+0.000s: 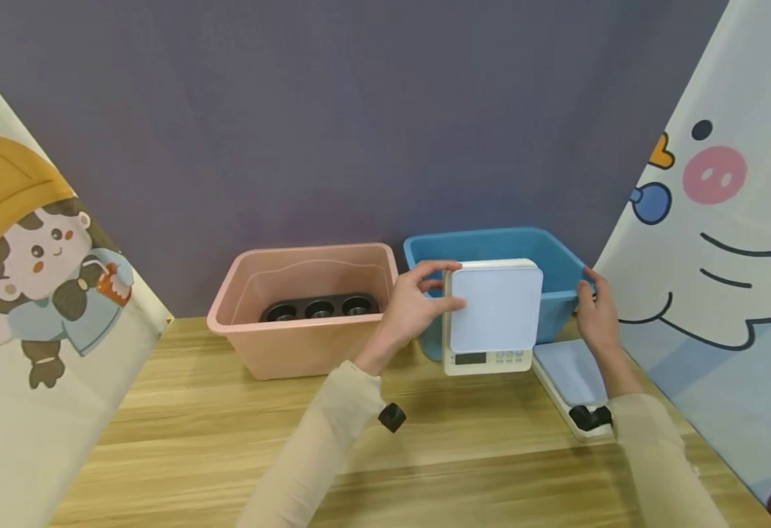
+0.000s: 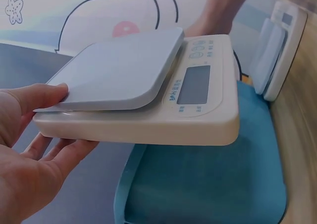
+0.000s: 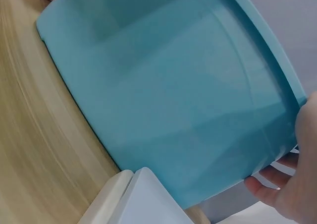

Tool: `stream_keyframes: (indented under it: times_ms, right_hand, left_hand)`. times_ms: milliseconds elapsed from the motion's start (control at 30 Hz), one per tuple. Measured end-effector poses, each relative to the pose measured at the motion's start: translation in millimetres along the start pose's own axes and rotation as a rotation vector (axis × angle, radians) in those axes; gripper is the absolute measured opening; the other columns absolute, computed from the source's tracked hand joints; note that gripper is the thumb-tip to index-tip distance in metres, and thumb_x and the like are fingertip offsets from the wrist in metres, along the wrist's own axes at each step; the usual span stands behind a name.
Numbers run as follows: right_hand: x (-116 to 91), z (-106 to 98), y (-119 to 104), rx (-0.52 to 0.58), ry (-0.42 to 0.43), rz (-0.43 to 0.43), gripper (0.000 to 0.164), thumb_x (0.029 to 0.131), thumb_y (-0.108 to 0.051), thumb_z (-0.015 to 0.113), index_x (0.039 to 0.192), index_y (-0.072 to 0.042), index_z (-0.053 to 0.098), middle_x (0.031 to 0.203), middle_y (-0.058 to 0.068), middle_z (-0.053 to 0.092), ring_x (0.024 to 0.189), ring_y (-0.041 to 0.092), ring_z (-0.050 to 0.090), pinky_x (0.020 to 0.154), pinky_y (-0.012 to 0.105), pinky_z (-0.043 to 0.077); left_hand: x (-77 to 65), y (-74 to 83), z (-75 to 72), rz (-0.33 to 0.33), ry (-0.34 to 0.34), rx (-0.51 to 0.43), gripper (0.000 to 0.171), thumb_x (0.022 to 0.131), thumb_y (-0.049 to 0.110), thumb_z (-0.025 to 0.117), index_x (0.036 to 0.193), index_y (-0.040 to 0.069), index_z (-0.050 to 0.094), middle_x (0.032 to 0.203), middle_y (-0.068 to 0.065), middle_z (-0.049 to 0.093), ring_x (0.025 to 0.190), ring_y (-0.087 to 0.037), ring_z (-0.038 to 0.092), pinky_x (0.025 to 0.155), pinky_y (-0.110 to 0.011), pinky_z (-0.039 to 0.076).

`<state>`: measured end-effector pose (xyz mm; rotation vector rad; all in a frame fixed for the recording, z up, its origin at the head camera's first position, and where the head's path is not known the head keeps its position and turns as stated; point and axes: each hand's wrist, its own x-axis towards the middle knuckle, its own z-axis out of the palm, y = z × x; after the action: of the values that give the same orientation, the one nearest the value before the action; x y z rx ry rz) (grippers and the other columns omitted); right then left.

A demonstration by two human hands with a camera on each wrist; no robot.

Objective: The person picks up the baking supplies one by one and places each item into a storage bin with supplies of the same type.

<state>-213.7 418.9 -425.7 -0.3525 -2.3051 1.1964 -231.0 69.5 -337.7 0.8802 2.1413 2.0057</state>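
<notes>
My left hand (image 1: 413,302) grips a white digital kitchen scale (image 1: 495,308) by its left edge, thumb on the pale platform and fingers beneath. The scale is tipped up in front of the blue bin (image 1: 491,238), its display and buttons along the lower edge. In the left wrist view the same scale (image 2: 148,95) shows a dark display, and the left hand (image 2: 34,149) pinches its far end. My right hand (image 1: 598,312) holds the right rim of the blue bin. In the right wrist view the fingers of the right hand (image 3: 292,174) curl at the bin's rim.
A second scale (image 1: 573,374) lies on the wooden table (image 1: 227,440), right of the blue bin and partly behind the right wrist camera. Left of the blue bin stands a pink bin (image 1: 293,348) with a dark muffin tin (image 1: 319,306) inside. Printed panels flank both sides.
</notes>
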Motion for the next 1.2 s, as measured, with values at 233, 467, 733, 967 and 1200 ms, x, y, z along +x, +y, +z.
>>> stream_keyframes:
  times_ms: [233,467,733,967,1200]
  right_hand:
    - [-1.0,-0.1,0.3,0.05,-0.013,-0.005,0.06,0.107,-0.043,0.023,0.159,-0.012,0.019,0.158,0.023,0.026,0.123,0.039,0.042,0.076,0.021,0.04]
    - [-1.1,-0.1,1.6,0.069,-0.031,-0.005,0.06,0.107,-0.043,0.021,0.159,-0.012,0.017,0.159,0.023,0.024,0.128,0.041,0.04,0.087,0.046,0.047]
    - [-1.2,-1.8,2.2,0.07,-0.017,-0.019,0.06,0.107,-0.044,0.024,0.158,-0.013,0.02,0.15,0.025,0.034,0.107,0.022,0.045,0.075,0.022,0.045]
    - [-2.3,-2.1,1.8,0.068,-0.005,-0.004,0.061,0.107,-0.045,0.025,0.158,-0.013,0.021,0.147,0.025,0.036,0.098,0.016,0.044,0.077,0.026,0.047]
    - [-2.4,-1.4,1.4,0.069,-0.006,0.004,0.061,0.107,-0.046,0.024,0.159,-0.014,0.02,0.147,0.025,0.037,0.104,0.023,0.045,0.074,0.02,0.044]
  left_hand:
    - [4.5,5.6,-5.2,0.037,0.03,0.01,0.048,0.08,0.012,0.083,0.123,0.026,0.068,0.135,0.007,0.057,0.118,-0.023,0.06,0.082,-0.036,0.058]
    - [6.5,17.1,-9.6,0.115,0.063,0.013,0.049,0.081,0.008,0.081,0.126,0.022,0.067,0.134,0.006,0.056,0.116,-0.022,0.06,0.082,-0.034,0.057]
    - [17.1,26.7,-13.3,0.237,0.112,-0.017,0.047,0.082,0.001,0.079,0.126,0.012,0.066,0.136,0.0,0.056,0.117,-0.024,0.061,0.086,-0.032,0.057]
    - [29.5,30.0,-11.0,0.265,0.133,-0.036,0.047,0.082,0.0,0.078,0.126,0.011,0.067,0.137,0.0,0.056,0.112,-0.023,0.063,0.082,-0.033,0.058]
    - [39.3,32.1,-7.0,0.354,0.192,-0.061,0.047,0.081,-0.002,0.079,0.125,0.007,0.067,0.138,-0.003,0.057,0.107,-0.021,0.065,0.083,-0.033,0.058]
